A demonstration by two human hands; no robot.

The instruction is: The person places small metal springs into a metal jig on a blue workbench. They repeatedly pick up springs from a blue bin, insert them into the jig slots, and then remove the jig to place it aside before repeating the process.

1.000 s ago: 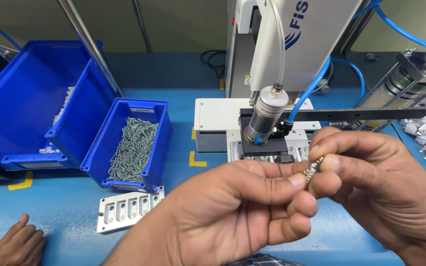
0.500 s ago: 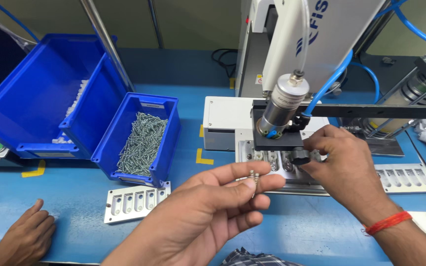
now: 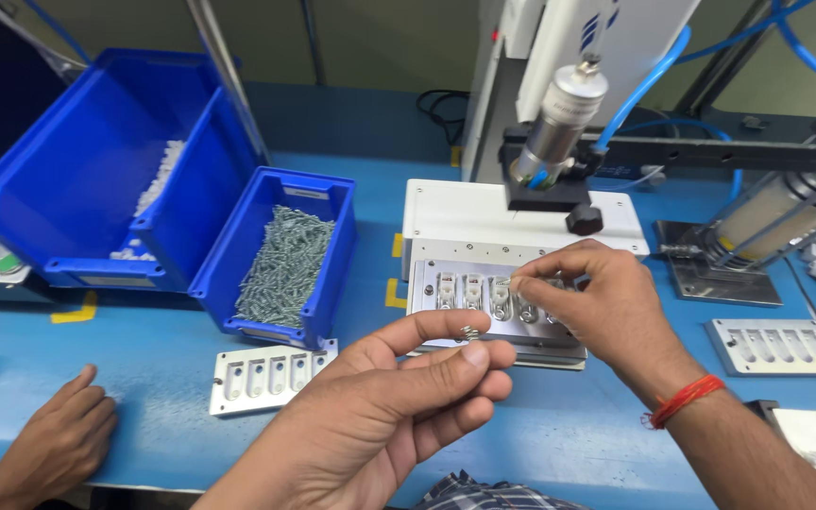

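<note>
Left hand [image 3: 399, 406], fingers curled, pinching a small bright metal part [image 3: 469, 332] between thumb and forefinger above the near middle of the smooth blue table [image 3: 144, 331]. Part short, silvery, glinting; finer shape too small to tell.

Right hand [image 3: 597, 302], fingertips drawn together on a second small metal piece [image 3: 518, 283] at the upper face of the flat brushed-metal fixture plate with a row of oblong pockets [image 3: 493, 302], set toward the middle of the table. Several pockets filled with shiny metal inserts.

Above the plate, toward the far edge: cylindrical polished-metal tool head [image 3: 554, 123] on a black bracket, with blue flexible tubing [image 3: 644, 85] looping off to the right, mounted over a white box-shaped base [image 3: 465, 212].

Left of the plate: small blue plastic bin heaped with grey metal screws [image 3: 280, 260]; beside it, at the far left corner, a larger blue plastic bin holding white pieces [image 3: 96, 170].

Near the front edge: loose silvery pocketed plate [image 3: 266, 376]. Similar plate [image 3: 776, 345] at the right edge.

Another person's hand [image 3: 59, 439] flat on the table at the near left corner.
</note>
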